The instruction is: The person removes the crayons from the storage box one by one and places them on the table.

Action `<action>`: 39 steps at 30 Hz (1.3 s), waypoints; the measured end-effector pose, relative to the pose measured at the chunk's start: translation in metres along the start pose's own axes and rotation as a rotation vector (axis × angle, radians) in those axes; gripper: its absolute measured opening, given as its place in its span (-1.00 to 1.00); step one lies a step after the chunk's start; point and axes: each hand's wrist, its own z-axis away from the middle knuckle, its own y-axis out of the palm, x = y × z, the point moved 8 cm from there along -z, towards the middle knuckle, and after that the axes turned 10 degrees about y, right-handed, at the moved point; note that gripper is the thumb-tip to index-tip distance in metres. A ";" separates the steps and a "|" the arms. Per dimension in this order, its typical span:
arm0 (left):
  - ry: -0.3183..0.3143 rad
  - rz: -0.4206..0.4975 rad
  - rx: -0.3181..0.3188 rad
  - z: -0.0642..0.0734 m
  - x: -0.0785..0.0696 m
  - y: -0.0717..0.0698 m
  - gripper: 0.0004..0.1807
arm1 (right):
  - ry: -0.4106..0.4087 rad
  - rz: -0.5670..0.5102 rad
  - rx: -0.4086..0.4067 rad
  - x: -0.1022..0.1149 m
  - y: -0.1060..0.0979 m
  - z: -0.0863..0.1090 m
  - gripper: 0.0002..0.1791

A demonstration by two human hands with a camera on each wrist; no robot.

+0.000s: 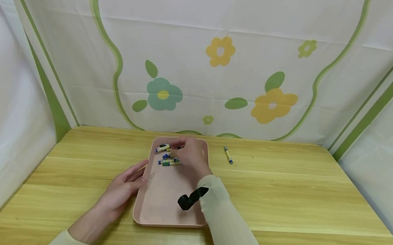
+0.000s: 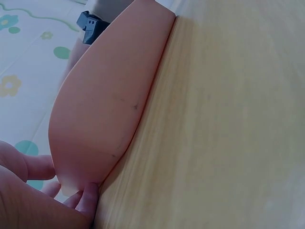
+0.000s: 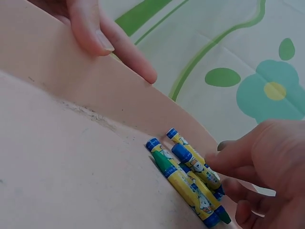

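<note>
From the head, small crayons (image 1: 172, 163) lie near 12 o'clock in the pink tray (image 1: 162, 204), and one loose crayon (image 1: 228, 155) sits on the wood surface (image 1: 298, 199) at the tray's 2 o'clock. From the left wrist, the left hand (image 2: 35, 204), at 8 o'clock, pinches the tray's edge. From the right wrist, the right hand (image 3: 272, 167), at 4 o'clock, has bent fingers right beside the crayons, but I can't tell if they grip one.

The shallow pink tray (image 1: 164, 204), round-cornered and smudged inside along its left wall, lies lengthwise on the desk (image 1: 298, 192). Crayons (image 3: 183, 188) in yellow-and-blue wrappers cluster at its far left, one green tip facing left. A lone crayon (image 1: 228, 155) lies right of the tray.
</note>
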 end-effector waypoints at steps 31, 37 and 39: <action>-0.009 0.006 -0.005 0.000 0.000 0.000 -0.30 | 0.009 0.110 0.001 -0.002 0.009 -0.001 -0.81; -0.009 0.006 -0.002 0.001 0.000 0.000 -0.30 | 0.028 0.009 0.007 -0.001 0.006 -0.001 -0.80; -0.006 0.010 -0.003 0.001 -0.001 0.000 -0.30 | 0.025 -0.009 0.007 0.000 0.005 0.000 -0.79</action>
